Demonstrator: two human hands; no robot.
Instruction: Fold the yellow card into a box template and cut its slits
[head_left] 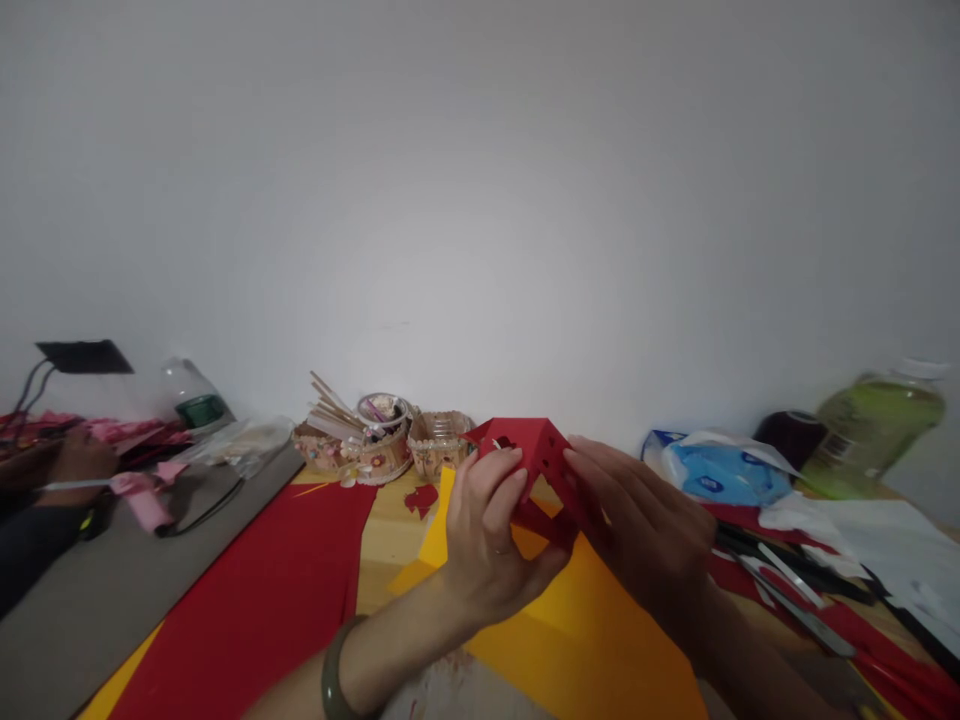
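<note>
A red folded paper box form (531, 440) with small cut-out holes is held up above the table, in the middle of the view. My left hand (491, 530) grips its left and lower side, fingers bent over the front and thumb beneath. Against its right side lies my right hand (645, 520), fingers together along the slanted red panel. Through the open front of the form, yellow shows. Yellow paper (585, 630) lies below both hands, and a large red sheet (270, 590) lies to the left.
Decorated baskets (381, 455) with sticks stand behind, near red scraps (421, 500). At right are scissors (802, 610), a blue tissue pack (724, 472) and a green-yellow bottle (874, 425). Another person's hand (79, 462) is at far left, near a pink glue gun (142, 502).
</note>
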